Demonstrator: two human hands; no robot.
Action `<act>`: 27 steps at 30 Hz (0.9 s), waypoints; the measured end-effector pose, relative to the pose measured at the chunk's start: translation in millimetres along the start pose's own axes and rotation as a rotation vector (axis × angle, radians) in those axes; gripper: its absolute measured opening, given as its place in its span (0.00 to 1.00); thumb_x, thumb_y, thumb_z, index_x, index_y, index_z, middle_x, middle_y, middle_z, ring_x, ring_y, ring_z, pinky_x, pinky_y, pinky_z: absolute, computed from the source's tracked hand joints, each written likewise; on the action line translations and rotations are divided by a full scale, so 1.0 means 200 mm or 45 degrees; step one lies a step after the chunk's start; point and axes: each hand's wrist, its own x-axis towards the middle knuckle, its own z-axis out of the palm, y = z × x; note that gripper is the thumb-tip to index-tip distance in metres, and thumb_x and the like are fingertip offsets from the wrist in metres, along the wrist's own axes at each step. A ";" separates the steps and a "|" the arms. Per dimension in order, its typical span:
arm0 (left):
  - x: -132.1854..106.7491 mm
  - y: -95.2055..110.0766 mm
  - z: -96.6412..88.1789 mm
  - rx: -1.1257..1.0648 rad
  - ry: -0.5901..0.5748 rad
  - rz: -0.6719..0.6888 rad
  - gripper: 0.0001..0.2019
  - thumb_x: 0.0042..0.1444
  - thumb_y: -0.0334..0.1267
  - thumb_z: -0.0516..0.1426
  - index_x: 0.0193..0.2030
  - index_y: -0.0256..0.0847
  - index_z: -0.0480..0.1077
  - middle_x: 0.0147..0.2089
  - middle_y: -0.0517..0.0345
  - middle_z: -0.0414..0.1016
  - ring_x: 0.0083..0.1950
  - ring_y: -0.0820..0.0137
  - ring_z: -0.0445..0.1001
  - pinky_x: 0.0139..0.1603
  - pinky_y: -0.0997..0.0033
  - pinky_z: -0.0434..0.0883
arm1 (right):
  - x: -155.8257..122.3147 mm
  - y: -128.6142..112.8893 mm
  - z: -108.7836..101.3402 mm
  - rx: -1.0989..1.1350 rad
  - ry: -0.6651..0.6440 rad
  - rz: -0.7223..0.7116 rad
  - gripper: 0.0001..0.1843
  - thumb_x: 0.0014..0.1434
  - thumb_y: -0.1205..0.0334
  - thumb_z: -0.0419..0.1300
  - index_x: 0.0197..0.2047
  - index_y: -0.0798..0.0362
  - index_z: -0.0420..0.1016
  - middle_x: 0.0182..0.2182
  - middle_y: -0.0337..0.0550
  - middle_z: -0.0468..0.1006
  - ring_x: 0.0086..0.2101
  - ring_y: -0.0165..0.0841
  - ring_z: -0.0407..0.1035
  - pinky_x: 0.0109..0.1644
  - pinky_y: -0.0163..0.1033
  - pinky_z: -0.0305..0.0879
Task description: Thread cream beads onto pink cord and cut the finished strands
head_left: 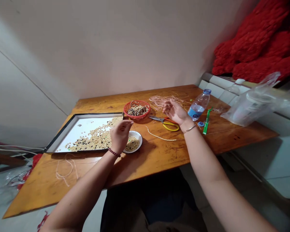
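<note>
My left hand (119, 134) hovers over a small white dish (136, 139) of pale beads, its fingers pinched together on something too small to make out. Farther out, my right hand (175, 111) is raised above the yellow-handled scissors (168, 123), fingers curled as if pinching a thin thread that I cannot see clearly. A short strand of strung pale beads (159, 136) lies on the wooden table (159, 158) between my hands. A shallow black-rimmed tray (70, 129) of loose pale beads sits to the left.
A red basket (137, 110) of dark and pale beads stands behind the dish. A tangle of pink cord (159, 101), a water bottle (198, 105), a green tool (206, 121) and a clear plastic bag (253, 103) lie right. Loose cord (65, 167) rests front left. Red fabric (256, 48) is piled behind.
</note>
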 end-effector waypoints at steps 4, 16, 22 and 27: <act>-0.03 0.02 0.00 0.137 -0.121 0.225 0.05 0.56 0.39 0.59 0.34 0.42 0.76 0.33 0.58 0.79 0.30 0.74 0.74 0.31 0.75 0.70 | -0.06 0.05 0.17 -0.141 -0.249 0.012 0.11 0.55 0.53 0.63 0.39 0.50 0.76 0.37 0.39 0.79 0.36 0.28 0.73 0.47 0.37 0.68; -0.06 0.04 0.02 -0.187 -0.229 -0.111 0.09 0.57 0.44 0.58 0.35 0.40 0.70 0.32 0.56 0.76 0.34 0.71 0.76 0.30 0.75 0.70 | -0.22 0.30 0.49 -0.683 -0.560 0.025 0.34 0.62 0.36 0.41 0.39 0.53 0.77 0.35 0.46 0.78 0.43 0.37 0.69 0.56 0.45 0.58; -0.03 0.05 0.02 -0.359 -0.158 -0.233 0.12 0.55 0.47 0.59 0.34 0.39 0.69 0.33 0.54 0.74 0.35 0.70 0.74 0.34 0.73 0.69 | -0.17 0.27 0.48 -0.741 -0.401 -0.072 0.30 0.56 0.33 0.49 0.25 0.53 0.69 0.23 0.39 0.68 0.28 0.31 0.62 0.37 0.37 0.62; -0.02 0.05 0.02 -0.585 -0.134 -0.430 0.13 0.53 0.47 0.60 0.35 0.41 0.63 0.32 0.57 0.72 0.36 0.71 0.73 0.27 0.77 0.65 | -0.16 0.28 0.45 -0.703 -0.325 -0.059 0.25 0.55 0.38 0.54 0.23 0.52 0.63 0.20 0.35 0.62 0.24 0.28 0.57 0.29 0.34 0.56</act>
